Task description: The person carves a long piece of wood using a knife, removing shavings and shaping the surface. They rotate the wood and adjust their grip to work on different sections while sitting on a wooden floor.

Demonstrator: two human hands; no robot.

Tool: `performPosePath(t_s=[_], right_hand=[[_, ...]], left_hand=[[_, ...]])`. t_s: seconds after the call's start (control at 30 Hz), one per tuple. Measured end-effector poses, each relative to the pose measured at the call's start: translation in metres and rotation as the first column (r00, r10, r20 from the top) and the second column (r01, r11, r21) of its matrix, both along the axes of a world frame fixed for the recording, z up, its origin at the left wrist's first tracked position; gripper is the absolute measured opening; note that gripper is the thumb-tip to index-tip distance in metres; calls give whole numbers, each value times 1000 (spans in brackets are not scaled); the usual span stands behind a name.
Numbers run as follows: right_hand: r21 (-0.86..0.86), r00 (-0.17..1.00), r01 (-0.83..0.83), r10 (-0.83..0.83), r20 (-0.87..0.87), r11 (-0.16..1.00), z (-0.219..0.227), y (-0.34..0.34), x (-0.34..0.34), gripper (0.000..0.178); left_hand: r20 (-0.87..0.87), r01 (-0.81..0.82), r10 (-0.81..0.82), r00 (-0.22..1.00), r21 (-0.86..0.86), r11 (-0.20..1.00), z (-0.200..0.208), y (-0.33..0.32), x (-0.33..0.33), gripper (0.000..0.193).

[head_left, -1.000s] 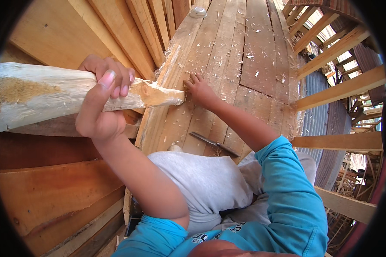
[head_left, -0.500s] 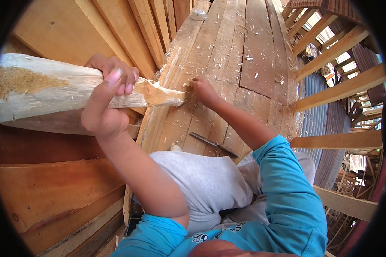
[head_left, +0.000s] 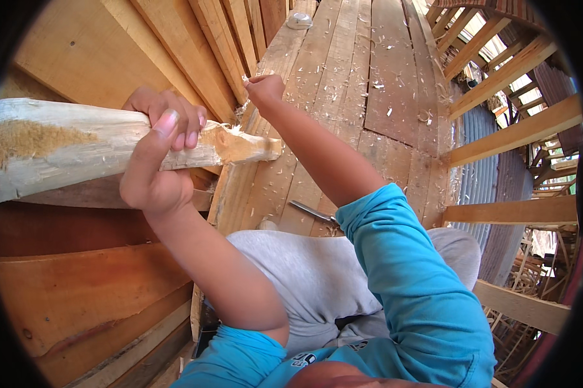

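Note:
My left hand [head_left: 162, 129] is wrapped around a long pale piece of wood [head_left: 107, 145], close to its carved narrow end. Rough yellowish fibre covers part of its upper side, and the tip beyond my fingers is cut to a thin tongue with splintered edges. Past that tip, my right hand [head_left: 265, 90] is closed with its fingers pinched together. Small pale bits show at its fingertips, too small to name. On the planks by my knee lies a metal tool like a gouge [head_left: 312, 210], its lower part hidden behind my right sleeve.
Wood shavings litter the plank floor [head_left: 333, 84]. Upright boards [head_left: 78, 45] lean along the left, with reddish-brown planks [head_left: 78, 284] below. A small whitish object [head_left: 298, 21] sits at the far end. Wooden rails [head_left: 511, 213] line the right side, with corrugated sheets beyond.
My right hand has moved up and left, from beside the wood's tip to beyond it. The wood has dipped slightly, and my right sleeve now covers more of the metal tool.

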State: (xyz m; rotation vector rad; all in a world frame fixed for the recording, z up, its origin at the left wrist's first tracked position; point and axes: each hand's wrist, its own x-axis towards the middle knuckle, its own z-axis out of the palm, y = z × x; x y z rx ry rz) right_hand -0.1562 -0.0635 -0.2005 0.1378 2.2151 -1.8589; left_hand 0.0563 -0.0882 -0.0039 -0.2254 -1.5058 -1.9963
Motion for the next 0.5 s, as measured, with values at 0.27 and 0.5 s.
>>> performPosePath(t_s=[0.27, 0.5], right_hand=[[463, 984, 84, -2, -176, 882, -40, -43, -8, 11], [964, 115, -264, 993, 15, 16, -1, -24, -26, 37]], left_hand=[[-37, 19, -19, 999, 26, 999, -2, 0, -2, 16], [-31, 14, -13, 999, 19, 1000, -4, -5, 3, 17]])
